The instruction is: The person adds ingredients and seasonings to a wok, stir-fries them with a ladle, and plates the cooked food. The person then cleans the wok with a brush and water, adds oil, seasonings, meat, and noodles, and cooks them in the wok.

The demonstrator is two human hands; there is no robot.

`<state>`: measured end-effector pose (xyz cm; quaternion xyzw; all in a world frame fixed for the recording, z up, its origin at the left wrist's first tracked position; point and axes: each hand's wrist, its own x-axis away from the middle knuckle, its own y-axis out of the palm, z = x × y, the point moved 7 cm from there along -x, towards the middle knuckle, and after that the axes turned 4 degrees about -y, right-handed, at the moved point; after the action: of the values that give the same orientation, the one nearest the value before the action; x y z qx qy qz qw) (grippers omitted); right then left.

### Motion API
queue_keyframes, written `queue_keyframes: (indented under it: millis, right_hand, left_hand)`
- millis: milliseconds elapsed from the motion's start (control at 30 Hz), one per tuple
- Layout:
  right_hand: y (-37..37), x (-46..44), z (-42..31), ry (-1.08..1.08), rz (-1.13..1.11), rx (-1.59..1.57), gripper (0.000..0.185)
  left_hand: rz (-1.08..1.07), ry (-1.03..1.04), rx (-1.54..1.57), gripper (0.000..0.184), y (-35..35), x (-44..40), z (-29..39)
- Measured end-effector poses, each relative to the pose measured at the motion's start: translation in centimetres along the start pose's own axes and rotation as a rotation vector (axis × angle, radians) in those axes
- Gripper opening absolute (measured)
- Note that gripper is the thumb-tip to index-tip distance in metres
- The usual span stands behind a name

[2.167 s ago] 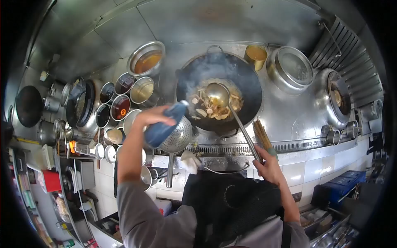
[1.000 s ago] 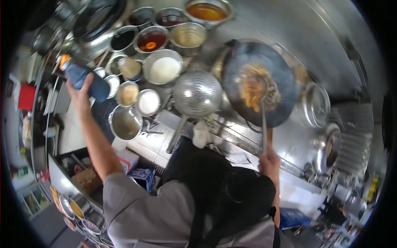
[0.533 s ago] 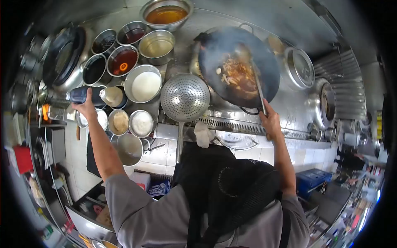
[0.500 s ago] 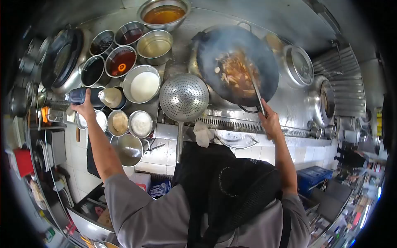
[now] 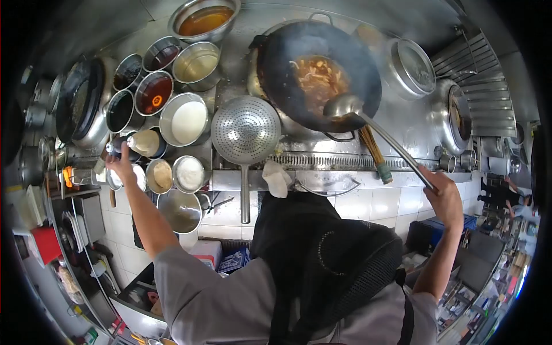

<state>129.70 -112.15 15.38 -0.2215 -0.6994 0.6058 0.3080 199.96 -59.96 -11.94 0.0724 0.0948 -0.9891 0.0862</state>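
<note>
My left hand (image 5: pixel 122 167) is at the left end of the seasoning pots, its fingers round a dark bottle (image 5: pixel 119 145) beside a cream-coloured squeeze bottle (image 5: pixel 144 142). My right hand (image 5: pixel 444 192) is closed on the handle of a long metal ladle (image 5: pixel 391 140). The ladle's bowl is low in the right part of the black wok (image 5: pixel 282 86), at the near side of the food. Brown sauce with pale and orange pieces (image 5: pixel 319 79) lies in the wok, and steam rises from it.
A perforated strainer (image 5: pixel 245 131) rests left of the wok, above a white cloth (image 5: pixel 277 179). Several metal pots of sauces and powders stand at left. A bamboo brush (image 5: pixel 375 154) lies below the wok. A lidded pot (image 5: pixel 415 68) stands right. Another person (image 5: pixel 501 192) is far right.
The dark bottle went from over the wok to the left, down among the pots. The ladle was drawn from the food toward the wok's near edge, and my right hand moved right and down.
</note>
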Motion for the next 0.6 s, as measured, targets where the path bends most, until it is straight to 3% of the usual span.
queue_keyframes:
  millis: [33, 67, 167, 267, 333, 400, 467, 600]
  right_hand:
    - [0.1, 0.8, 1.0, 0.087, -0.109, -0.093, 0.061]
    - [0.7, 1.5, 1.9, 0.172, -0.211, -0.187, 0.062]
    - [6.1, -0.5, 4.0, -0.021, -0.113, -0.32, 0.064]
    - [15.2, -3.9, 7.8, 0.04, -0.005, -0.72, 0.055]
    - [17.7, -5.2, 7.5, 0.125, 0.033, -0.815, 0.054]
    - [18.3, -6.4, 6.2, 0.173, 0.092, -0.864, 0.056]
    - [19.8, -8.6, 5.4, 0.045, 0.255, -0.765, 0.056]
    - [21.6, -12.9, 3.9, -0.108, 0.351, -0.773, 0.056]
  left_hand:
    - [-0.042, -0.005, -0.051, 0.091, 0.0, 1.5, 3.7]
    - [0.08, -0.014, -0.168, 0.093, -1.0, 2.9, 5.9]
    - [0.163, 0.081, -0.092, 0.091, -2.2, 6.8, 10.8]
    - [0.152, 0.233, -0.061, 0.081, -1.5, 14.3, 15.9]
    - [0.0, 0.325, -0.196, 0.068, 0.6, 20.8, 18.1]
    - [-0.105, 0.281, -0.311, 0.058, 2.6, 27.2, 18.5]
    - [-0.251, 0.181, -0.165, 0.056, 5.6, 34.0, 18.1]
    - [-0.454, 0.048, -0.173, 0.048, 10.1, 43.0, 14.8]
